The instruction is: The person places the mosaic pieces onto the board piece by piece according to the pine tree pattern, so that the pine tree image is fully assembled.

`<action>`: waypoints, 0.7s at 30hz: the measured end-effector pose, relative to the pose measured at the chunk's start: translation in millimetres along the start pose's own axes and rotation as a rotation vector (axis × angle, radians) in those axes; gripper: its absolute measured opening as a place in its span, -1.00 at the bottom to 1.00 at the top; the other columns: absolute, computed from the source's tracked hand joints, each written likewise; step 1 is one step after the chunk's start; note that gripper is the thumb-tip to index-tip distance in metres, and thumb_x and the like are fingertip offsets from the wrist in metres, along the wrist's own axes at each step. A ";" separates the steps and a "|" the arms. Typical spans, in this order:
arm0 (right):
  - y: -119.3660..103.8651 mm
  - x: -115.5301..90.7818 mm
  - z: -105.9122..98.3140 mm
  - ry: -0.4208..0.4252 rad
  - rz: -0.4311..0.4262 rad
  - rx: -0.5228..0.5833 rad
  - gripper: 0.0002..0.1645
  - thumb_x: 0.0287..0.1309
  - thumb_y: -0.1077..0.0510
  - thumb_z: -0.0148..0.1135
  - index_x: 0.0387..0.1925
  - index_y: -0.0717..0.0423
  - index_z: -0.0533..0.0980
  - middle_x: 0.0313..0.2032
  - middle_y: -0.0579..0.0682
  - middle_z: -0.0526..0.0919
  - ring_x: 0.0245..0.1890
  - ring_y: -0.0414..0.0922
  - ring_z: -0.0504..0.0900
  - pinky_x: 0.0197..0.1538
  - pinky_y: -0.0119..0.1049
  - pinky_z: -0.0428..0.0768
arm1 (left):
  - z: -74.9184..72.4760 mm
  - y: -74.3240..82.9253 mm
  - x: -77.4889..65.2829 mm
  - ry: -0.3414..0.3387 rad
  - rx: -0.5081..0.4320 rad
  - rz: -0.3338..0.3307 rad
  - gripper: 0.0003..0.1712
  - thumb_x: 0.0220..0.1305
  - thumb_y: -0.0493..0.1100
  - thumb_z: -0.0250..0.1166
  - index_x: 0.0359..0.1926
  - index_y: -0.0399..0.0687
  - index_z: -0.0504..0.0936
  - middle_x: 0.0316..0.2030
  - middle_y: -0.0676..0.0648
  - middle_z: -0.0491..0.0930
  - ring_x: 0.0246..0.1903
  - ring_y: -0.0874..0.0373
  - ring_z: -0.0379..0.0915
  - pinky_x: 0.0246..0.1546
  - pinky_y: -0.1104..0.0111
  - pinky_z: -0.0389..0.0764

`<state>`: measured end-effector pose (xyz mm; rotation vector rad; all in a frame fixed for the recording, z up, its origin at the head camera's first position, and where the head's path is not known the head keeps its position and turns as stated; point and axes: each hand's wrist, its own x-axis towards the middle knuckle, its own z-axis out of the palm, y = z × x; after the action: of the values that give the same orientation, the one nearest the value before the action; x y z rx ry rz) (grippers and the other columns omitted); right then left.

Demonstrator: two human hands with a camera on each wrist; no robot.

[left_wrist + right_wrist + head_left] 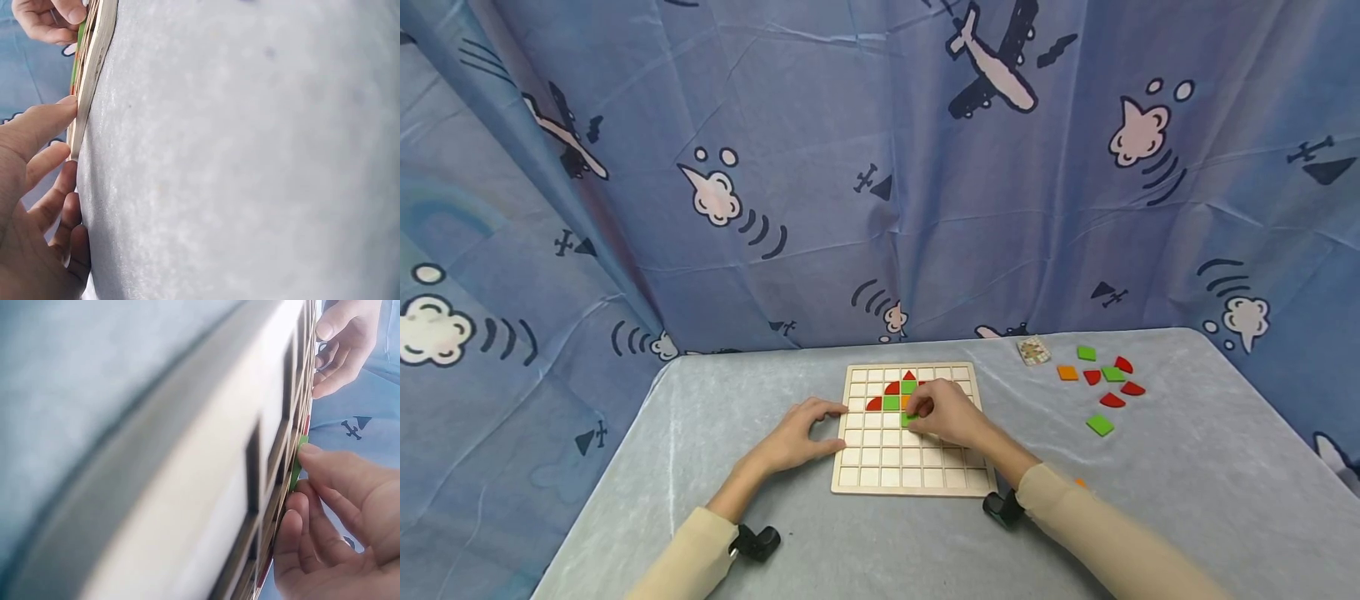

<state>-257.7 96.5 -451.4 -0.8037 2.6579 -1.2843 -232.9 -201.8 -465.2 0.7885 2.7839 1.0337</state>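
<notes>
A wooden grid board (861, 477) lies on the table, with red quarter-round tiles (874, 404), a red triangle (909, 376), green squares (891, 403) and an orange tile (906, 402) set in its cells. My left hand (793, 437) touches the board's left edge with thumb and index finger spread apart. Over the middle of the board, my right hand (951, 414) pinches a green square tile (295, 474) at the grid, below the orange one. Part of the board and some tiles are hidden behind that hand.
Loose green (1101, 426), red (1112, 401) and orange tiles (1067, 373) lie on the table to the right. A small patterned square card (1033, 351) sits near the back edge. An orange piece (1080, 482) shows beside the right sleeve. A blue curtain (820, 167) hangs behind.
</notes>
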 end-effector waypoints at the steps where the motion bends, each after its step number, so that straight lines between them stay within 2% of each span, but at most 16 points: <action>1: 0.3 0.1 0.2 0.000 -0.001 0.003 -0.84 0.01 0.38 0.54 -0.38 0.15 0.69 -0.42 -0.12 0.67 -0.37 -0.20 0.58 -0.22 -0.28 0.60 | 0.1 0.0 0.0 0.000 0.001 0.000 -0.41 0.26 -0.07 0.48 0.27 -0.10 0.57 0.11 -0.11 0.53 0.07 -0.05 0.42 0.12 -0.01 0.39; 8: 0.3 -0.1 0.6 -0.001 0.004 0.008 -0.84 0.01 0.39 0.54 -0.37 0.16 0.70 -0.39 -0.08 0.69 -0.37 -0.20 0.59 -0.23 -0.28 0.60 | -0.3 0.1 0.1 0.000 -0.003 0.003 -0.41 0.26 -0.08 0.48 0.27 -0.11 0.57 0.12 -0.11 0.53 0.07 -0.06 0.43 0.12 -0.01 0.40; 21: -1.1 2.0 2.4 0.021 0.023 0.006 -0.85 0.00 0.43 0.51 -0.42 0.18 0.70 -0.45 -0.13 0.66 -0.41 -0.20 0.58 -0.26 -0.28 0.60 | -0.5 0.0 0.1 0.000 -0.003 0.002 -0.41 0.26 -0.09 0.49 0.27 -0.11 0.57 0.12 -0.11 0.53 0.06 -0.05 0.42 0.11 -0.01 0.38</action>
<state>-258.3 93.3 -451.8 -0.7607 2.6695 -1.3020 -233.1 -202.0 -464.8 0.7916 2.7810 1.0381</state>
